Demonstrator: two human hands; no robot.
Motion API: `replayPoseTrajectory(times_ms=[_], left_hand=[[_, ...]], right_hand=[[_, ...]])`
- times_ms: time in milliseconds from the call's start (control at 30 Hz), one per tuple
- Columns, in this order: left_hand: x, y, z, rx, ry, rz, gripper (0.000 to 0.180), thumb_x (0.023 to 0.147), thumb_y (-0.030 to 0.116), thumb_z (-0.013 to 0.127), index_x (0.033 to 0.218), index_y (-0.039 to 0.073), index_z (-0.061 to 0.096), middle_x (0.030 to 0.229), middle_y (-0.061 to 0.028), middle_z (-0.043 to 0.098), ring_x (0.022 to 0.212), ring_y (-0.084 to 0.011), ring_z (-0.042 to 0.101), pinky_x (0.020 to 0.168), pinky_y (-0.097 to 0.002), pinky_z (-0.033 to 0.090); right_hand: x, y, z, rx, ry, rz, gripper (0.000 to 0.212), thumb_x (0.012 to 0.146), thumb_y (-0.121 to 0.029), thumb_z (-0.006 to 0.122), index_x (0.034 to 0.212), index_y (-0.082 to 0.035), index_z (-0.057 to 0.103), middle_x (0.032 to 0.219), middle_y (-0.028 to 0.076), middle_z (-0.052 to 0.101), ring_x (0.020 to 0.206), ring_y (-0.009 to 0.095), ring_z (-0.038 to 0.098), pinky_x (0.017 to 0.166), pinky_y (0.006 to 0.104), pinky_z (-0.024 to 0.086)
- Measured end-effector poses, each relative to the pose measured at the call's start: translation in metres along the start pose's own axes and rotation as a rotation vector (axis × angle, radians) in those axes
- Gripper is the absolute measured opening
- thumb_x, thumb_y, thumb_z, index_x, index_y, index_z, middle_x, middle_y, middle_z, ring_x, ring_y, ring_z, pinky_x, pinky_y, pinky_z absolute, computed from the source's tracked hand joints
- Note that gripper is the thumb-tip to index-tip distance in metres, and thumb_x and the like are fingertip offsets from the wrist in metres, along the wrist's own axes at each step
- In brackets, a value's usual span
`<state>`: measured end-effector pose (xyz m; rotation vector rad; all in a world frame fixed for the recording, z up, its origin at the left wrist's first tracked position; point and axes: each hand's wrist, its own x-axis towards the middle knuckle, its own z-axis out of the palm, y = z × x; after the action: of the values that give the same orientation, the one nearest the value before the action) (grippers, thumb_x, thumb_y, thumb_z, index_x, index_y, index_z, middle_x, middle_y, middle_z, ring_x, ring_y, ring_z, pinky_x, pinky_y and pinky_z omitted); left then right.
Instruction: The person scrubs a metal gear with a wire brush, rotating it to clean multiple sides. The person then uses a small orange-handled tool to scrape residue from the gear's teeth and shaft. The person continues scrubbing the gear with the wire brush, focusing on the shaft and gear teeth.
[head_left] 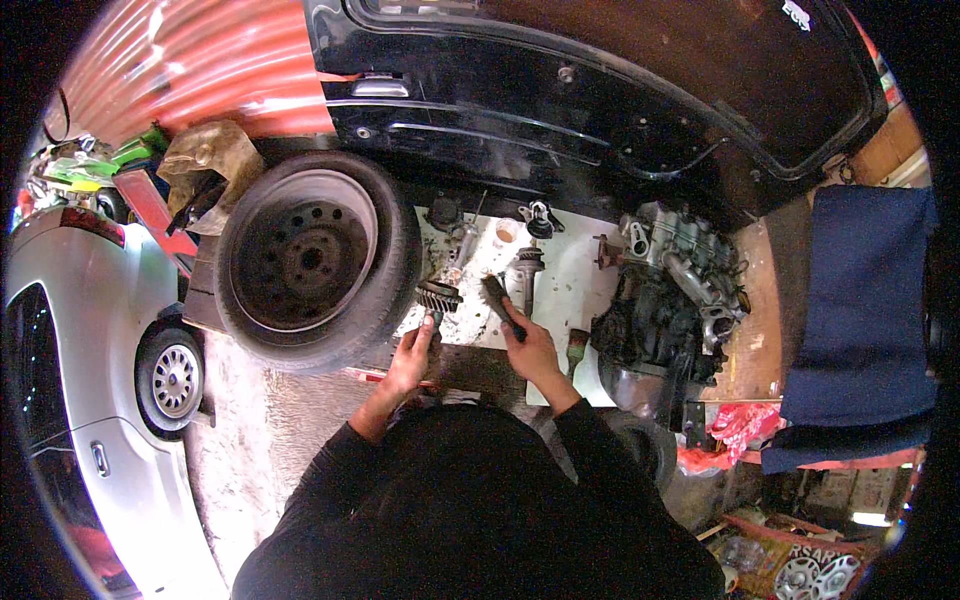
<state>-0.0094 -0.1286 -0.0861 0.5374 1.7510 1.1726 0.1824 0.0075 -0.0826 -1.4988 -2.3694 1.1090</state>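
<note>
My left hand is closed round the stem of a gear shaft, whose toothed gear points up and away from me. In my right hand is a dark-handled brush, its bristle end tilted toward the gear but apart from it. Both are held over a white, stained work surface. Another gear shaft stands on that surface just beyond the brush. A white cup-like container, a slim silvery metal part and a dark metal fitting sit farther back.
A wheel with tyre leans at the left of the surface. An engine block stands on the right, near a green-and-brown brush-like item. Behind is a black vehicle panel. A silver car is far left; blue cloth hangs right.
</note>
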Motion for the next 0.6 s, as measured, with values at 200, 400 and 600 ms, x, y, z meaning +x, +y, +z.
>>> replayPoseTrajectory(times_ms=[200,400,600], left_hand=[[0.020,-0.015,-0.013,-0.017,-0.121,0.033,0.064,0.096,0.064,0.045,0.112,0.003,0.057,0.092,-0.0073,0.059,0.078,-0.0141,0.054,0.064,-0.0298,0.047],[-0.009,0.028,0.002,-0.248,-0.022,-0.022,0.060,0.098,0.059,0.047,0.102,0.001,0.061,0.081,-0.0026,0.058,0.074,-0.0120,0.051,0.068,-0.0293,0.042],[-0.007,0.048,0.007,-0.049,-0.037,0.064,0.064,0.099,0.060,0.045,0.109,-0.002,0.060,0.088,-0.0051,0.060,0.082,-0.0133,0.052,0.076,-0.0278,0.044]], right_hand=[[-0.052,-0.073,-0.016,0.328,0.345,-0.588,0.049,0.095,-0.010,0.055,0.142,0.001,0.046,0.128,0.021,0.063,0.111,0.025,0.063,0.098,0.0339,0.046],[-0.024,-0.015,-0.016,0.213,0.161,-0.123,0.046,0.094,-0.017,0.058,0.140,-0.021,0.054,0.119,0.025,0.065,0.106,0.037,0.066,0.091,0.0398,0.051],[-0.054,-0.089,-0.054,0.293,0.496,-0.673,0.047,0.091,-0.014,0.063,0.137,-0.020,0.058,0.114,0.021,0.067,0.092,0.034,0.069,0.081,0.0404,0.055]])
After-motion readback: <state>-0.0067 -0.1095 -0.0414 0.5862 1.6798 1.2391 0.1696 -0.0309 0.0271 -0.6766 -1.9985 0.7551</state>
